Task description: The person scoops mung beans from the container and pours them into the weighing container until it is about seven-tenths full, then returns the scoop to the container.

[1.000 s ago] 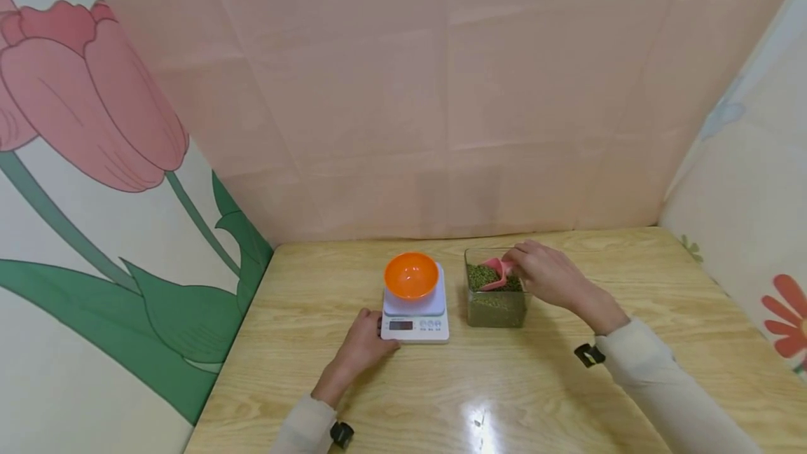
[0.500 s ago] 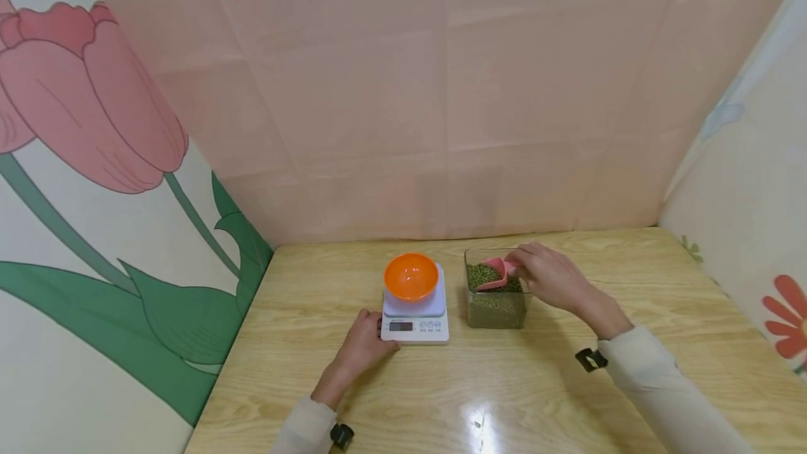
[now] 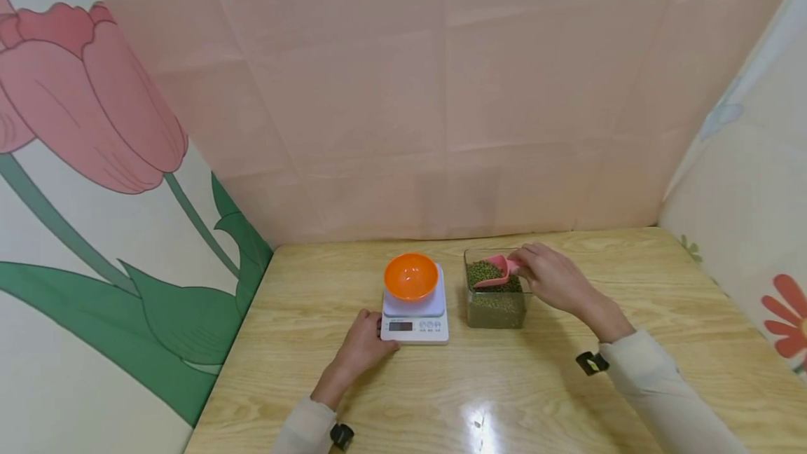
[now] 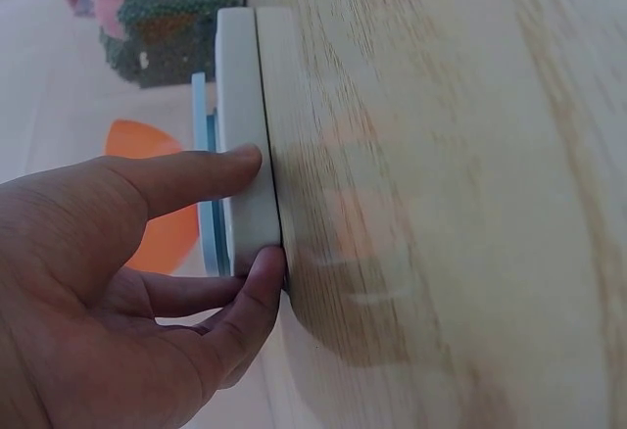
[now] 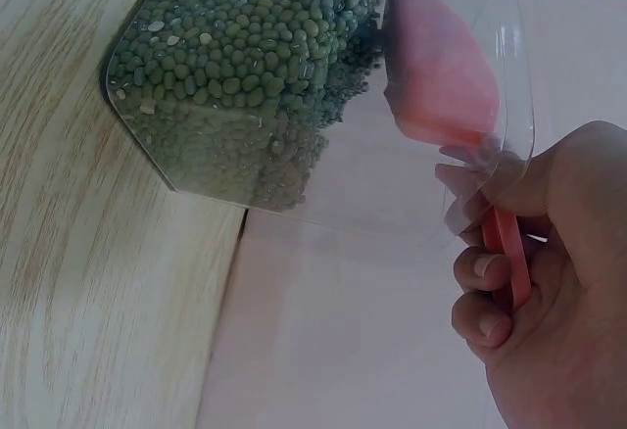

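Observation:
In the head view my right hand (image 3: pixel 551 277) grips the handle of a pink scoop (image 3: pixel 502 273) over the near-right side of a clear square container (image 3: pixel 497 314). The scoop's mouth faces left, low at the green mung beans (image 3: pixel 482 271). From the right wrist view, the fingers (image 5: pixel 482 323) curl round the red-pink handle, and the scoop's bowl (image 5: pixel 441 67) shows through the clear wall. My left hand (image 3: pixel 362 343) holds the front left corner of a white kitchen scale (image 3: pixel 435 335), thumb (image 4: pixel 211 172) along its front face and fingers at its side. An orange bowl (image 3: pixel 411 277) sits on the scale's platform.
The scale and container stand side by side on a wood-grain table (image 3: pixel 429 398), with a narrow gap between them. Behind is a pink-covered wall (image 3: pixel 378 125). A tulip-printed panel (image 3: pixel 113 230) borders the left side, and a flower-printed one (image 3: pixel 750 230) the right.
My right hand has shifted slightly to the right, and the scoop has tilted a little within the container. The left hand, scale and bowl hold their places.

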A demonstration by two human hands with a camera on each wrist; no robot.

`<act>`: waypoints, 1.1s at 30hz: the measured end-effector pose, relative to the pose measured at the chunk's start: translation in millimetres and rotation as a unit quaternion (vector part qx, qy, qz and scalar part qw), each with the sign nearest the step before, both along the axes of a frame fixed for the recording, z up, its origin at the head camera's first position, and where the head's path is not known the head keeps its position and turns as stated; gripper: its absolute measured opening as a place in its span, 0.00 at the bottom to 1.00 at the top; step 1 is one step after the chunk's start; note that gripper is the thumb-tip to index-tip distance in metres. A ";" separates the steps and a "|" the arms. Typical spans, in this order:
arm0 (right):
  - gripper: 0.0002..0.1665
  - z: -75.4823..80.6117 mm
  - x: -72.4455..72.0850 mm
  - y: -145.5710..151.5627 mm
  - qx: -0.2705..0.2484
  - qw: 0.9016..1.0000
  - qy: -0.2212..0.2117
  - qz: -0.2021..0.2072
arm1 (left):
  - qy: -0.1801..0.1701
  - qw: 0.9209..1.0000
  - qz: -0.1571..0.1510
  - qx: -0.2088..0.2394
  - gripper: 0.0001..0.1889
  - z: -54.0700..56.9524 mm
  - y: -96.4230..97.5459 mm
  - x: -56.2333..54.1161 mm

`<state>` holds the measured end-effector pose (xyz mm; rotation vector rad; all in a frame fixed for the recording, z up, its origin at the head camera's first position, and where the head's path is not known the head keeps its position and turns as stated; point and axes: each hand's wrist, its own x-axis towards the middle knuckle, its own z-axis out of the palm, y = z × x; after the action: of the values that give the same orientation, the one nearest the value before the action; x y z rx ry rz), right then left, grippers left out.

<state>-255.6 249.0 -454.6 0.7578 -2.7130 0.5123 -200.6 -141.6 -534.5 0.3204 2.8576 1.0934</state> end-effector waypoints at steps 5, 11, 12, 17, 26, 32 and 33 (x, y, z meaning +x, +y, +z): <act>0.10 0.6 1.1 -0.7 -0.002 1.000 0.006 -0.004 | -0.001 1.000 -0.001 -0.002 0.27 -0.3 0.2 -0.3; 0.11 4.9 1.2 0.2 -0.002 1.000 -0.004 -0.010 | -0.004 1.000 -0.001 -0.001 0.27 0.1 0.2 -0.3; 0.11 5.6 1.4 0.4 -0.002 1.000 -0.006 -0.011 | -0.004 1.000 -0.002 -0.001 0.27 0.2 0.3 -0.2; 0.12 6.0 1.9 2.5 -0.008 1.000 -0.006 -0.015 | -0.011 1.000 0.000 0.001 0.27 0.7 0.5 -0.3; 0.10 2.8 1.5 6.7 -0.028 0.999 0.022 -0.013 | -0.036 0.999 0.010 0.005 0.30 2.4 1.1 0.8; 0.10 1.1 0.1 9.5 -0.035 0.999 0.026 -0.016 | -0.040 0.999 0.008 0.011 0.31 3.1 1.3 1.1; 0.10 0.9 -0.2 10.1 -0.036 0.999 0.027 -0.016 | -0.039 0.999 0.007 0.012 0.30 2.9 1.3 1.0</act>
<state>-255.8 259.0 -453.7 0.6978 -2.6366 0.5714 -199.6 -140.3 -531.7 0.2535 2.7853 1.1165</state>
